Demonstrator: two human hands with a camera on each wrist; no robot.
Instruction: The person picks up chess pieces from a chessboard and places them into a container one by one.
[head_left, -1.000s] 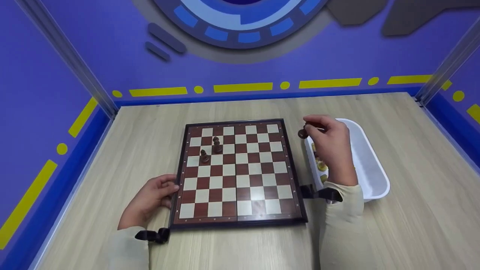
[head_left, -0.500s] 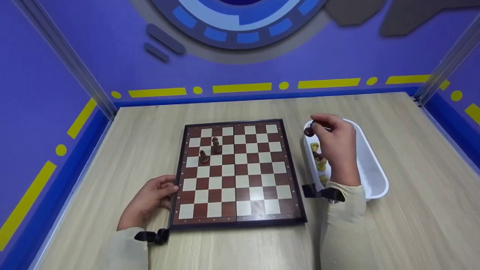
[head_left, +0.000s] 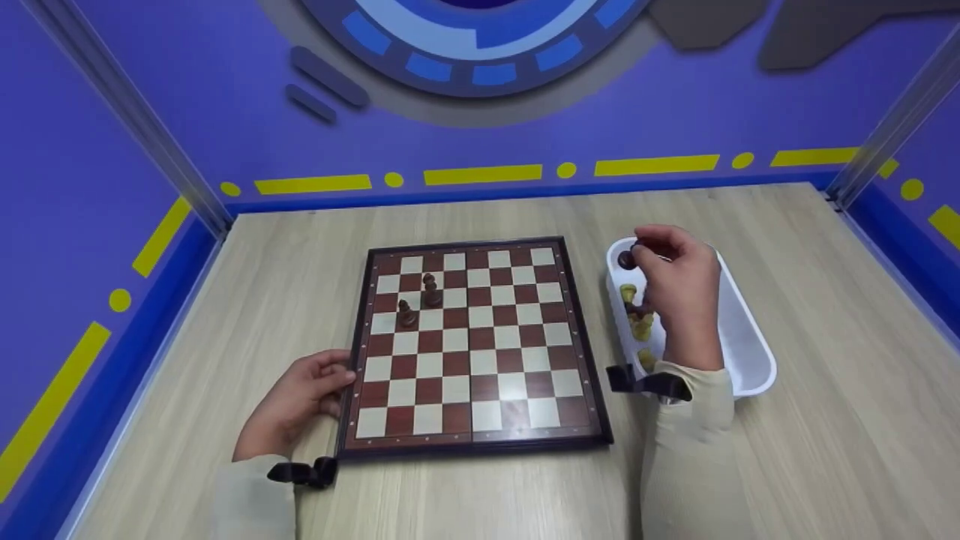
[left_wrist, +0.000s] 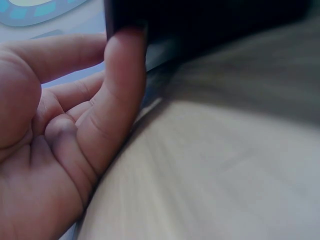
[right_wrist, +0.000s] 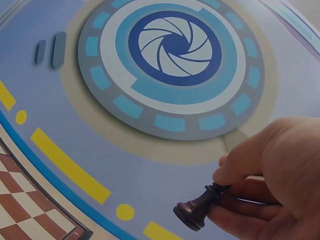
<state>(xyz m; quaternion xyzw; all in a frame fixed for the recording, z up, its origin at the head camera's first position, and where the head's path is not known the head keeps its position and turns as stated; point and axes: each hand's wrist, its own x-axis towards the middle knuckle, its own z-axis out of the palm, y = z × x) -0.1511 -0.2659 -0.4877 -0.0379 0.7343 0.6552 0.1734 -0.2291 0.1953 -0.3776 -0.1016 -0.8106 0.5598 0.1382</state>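
In the head view my right hand (head_left: 681, 292) pinches a dark brown chess piece (head_left: 626, 260) over the far end of a white plastic tray (head_left: 752, 352). The right wrist view shows the chess piece (right_wrist: 192, 212) tilted, its round base pointing away from the fingers and its top hidden by them. My left hand (head_left: 296, 394) holds the left edge of a chessboard (head_left: 495, 337), thumb at the frame. In the left wrist view, fingertips of the left hand (left_wrist: 65, 115) meet the board's dark side (left_wrist: 200, 30). Two dark pieces stand on the board: a taller one (head_left: 432, 292) and a shorter one (head_left: 406, 315).
Several yellowish and dark chess pieces (head_left: 640, 324) lie along the tray's left side, partly hidden by the right hand. A wooden table (head_left: 285, 300) bears everything. Blue printed panels (head_left: 480, 142) wall it in at the back and sides.
My right hand has moved right with the dark chess piece, from the tray's left rim to over its inside. The left hand and the two standing pieces have stayed put.
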